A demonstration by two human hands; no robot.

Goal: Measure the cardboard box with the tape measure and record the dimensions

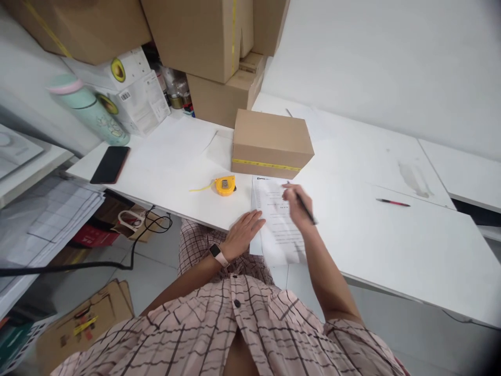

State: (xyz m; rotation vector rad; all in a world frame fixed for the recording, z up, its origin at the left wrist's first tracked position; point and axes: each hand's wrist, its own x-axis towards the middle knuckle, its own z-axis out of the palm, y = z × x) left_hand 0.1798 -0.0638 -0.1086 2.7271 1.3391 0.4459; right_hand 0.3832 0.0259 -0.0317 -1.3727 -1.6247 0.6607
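Note:
A printed sheet of paper (278,224) lies on the white table, its lower end hanging past the front edge. My right hand (300,208) is closed around a black pen (306,208), held over the upper right part of the sheet and slightly blurred. Flat against the sheet's left edge rests my left hand (245,232), fingers stretched out and holding nothing. A yellow tape measure (225,185) sits to the left of the sheet, with a short end of its blade pulled out. Just behind the paper stands a closed cardboard box (272,141) with a yellow strip along its lower side.
Larger cardboard boxes (191,36) are stacked at the back left. A green bottle (92,112), white boxes (139,102) and a phone (110,164) stand or lie at the left end. A red and black pen (393,202) lies at the right. A black cable (133,250) hangs below.

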